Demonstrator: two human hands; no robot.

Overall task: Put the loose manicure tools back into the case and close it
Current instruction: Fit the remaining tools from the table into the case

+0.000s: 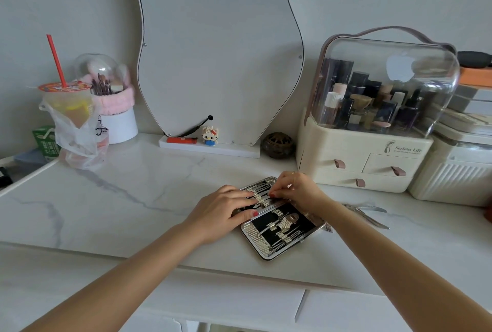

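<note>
Pinching a thin slippery tool (pixel 262 196) into the open case (pixel 282 221), our right grip (pixel 295 187) was closed on it; left grip (pixel 226 205) lay flat alongside; nippers (pixel 367 213) sat rightward.

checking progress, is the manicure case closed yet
No, the case lies open flat on the counter, tools showing in both halves, with both hands on its far half.

Silver manicure case (pixel 279 227) open flat w/ tools strapped in black lining, loose nippers (pixel 368 214) just right
</note>
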